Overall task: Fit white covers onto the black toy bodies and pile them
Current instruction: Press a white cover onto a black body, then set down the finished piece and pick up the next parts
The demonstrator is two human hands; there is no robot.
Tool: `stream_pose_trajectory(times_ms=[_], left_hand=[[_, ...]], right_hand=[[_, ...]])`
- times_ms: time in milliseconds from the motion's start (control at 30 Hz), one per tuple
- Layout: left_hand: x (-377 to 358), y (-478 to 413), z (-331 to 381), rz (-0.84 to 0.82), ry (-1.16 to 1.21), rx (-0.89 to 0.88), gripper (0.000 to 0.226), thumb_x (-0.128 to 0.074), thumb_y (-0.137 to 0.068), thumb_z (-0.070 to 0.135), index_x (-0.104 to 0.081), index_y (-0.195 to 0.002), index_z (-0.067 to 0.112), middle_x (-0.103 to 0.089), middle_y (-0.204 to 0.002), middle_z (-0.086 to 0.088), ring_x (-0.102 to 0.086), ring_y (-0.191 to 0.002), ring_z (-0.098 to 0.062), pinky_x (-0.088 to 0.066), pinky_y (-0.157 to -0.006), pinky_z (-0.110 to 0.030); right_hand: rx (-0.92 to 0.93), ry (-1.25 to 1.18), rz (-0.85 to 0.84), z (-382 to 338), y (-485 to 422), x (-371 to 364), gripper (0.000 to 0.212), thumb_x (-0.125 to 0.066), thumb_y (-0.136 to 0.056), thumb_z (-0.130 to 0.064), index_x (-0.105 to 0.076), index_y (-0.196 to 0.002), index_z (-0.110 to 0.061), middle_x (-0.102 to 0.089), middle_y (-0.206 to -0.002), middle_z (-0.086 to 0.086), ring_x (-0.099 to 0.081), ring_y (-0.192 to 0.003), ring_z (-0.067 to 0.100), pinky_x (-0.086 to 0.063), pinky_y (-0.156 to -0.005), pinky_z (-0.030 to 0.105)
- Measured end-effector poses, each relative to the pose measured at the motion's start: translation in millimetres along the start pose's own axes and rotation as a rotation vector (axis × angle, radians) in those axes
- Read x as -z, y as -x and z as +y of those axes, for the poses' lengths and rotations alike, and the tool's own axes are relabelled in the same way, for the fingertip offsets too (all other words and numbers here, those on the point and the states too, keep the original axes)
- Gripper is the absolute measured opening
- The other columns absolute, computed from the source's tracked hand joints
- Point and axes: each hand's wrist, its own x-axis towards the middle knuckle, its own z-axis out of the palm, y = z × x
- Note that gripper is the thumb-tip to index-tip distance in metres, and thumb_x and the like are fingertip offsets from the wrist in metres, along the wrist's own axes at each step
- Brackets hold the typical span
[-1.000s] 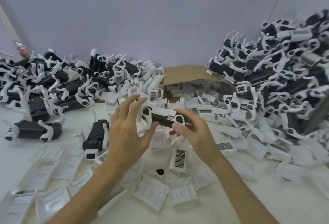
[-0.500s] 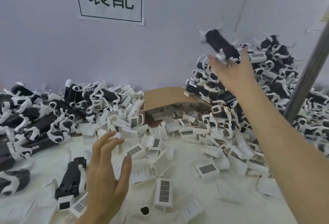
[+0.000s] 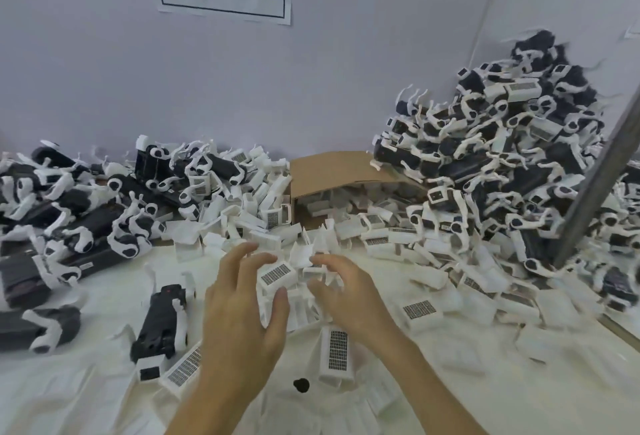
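Cover-picking step, I'd say: left hand [image 3: 242,310] gripped a white cover [image 3: 276,274] off the heap [image 3: 263,227] on the tabletop [image 3: 69,393], right hand [image 3: 346,291] curled over others, couldn't tell if holding. Next probably needed that black body [image 3: 161,324] lying just left.

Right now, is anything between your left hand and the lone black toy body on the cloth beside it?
Nothing visible: only bare white cloth separates the left hand, which grips a white cover, from the black toy body.
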Motion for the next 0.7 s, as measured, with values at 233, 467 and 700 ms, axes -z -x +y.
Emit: stream_pose_trajectory(times_ms=[233, 467, 700], left_hand=[[29, -26, -29, -0.115, -0.508, 0.399, 0.051, -0.072, -0.085, 0.031, -0.055, -0.132, 0.020, -0.046, -0.147, -0.007, -0.038, -0.139, -0.032, -0.016, -0.115, -0.061], [61, -37, -67, -0.345, -0.502, 0.732, 0.034, -0.052, -0.098, 0.039, -0.052, -0.127, 0.022, -0.061, -0.126, -0.007, -0.057, -0.111, -0.035, -0.039, -0.078, -0.038], [63, -36, -65, -0.332, -0.556, 0.666, 0.025, -0.052, -0.098, 0.038, -0.057, -0.120, 0.028, -0.062, -0.092, 0.000, -0.050, -0.082, -0.028, -0.034, -0.065, -0.032]], right_hand=[[0.001, 0.054, -0.081, 15, 6, -11, 0.041, -0.076, -0.084, -0.023, -0.063, -0.120, -0.040, -0.046, -0.119, -0.029, -0.048, -0.112, -0.009, -0.041, -0.101, 0.017], [-0.042, -0.012, 0.076, 12, 9, -3, 0.016, -0.073, -0.087, -0.031, -0.067, -0.101, -0.035, -0.064, -0.101, -0.022, -0.056, -0.093, -0.013, -0.041, -0.072, 0.004], [-0.195, -0.632, 0.084, -1, 6, 15, 0.028, -0.044, -0.103, -0.015, -0.071, -0.099, -0.010, -0.074, -0.096, 0.011, -0.072, -0.086, 0.020, -0.052, -0.067, 0.022]])
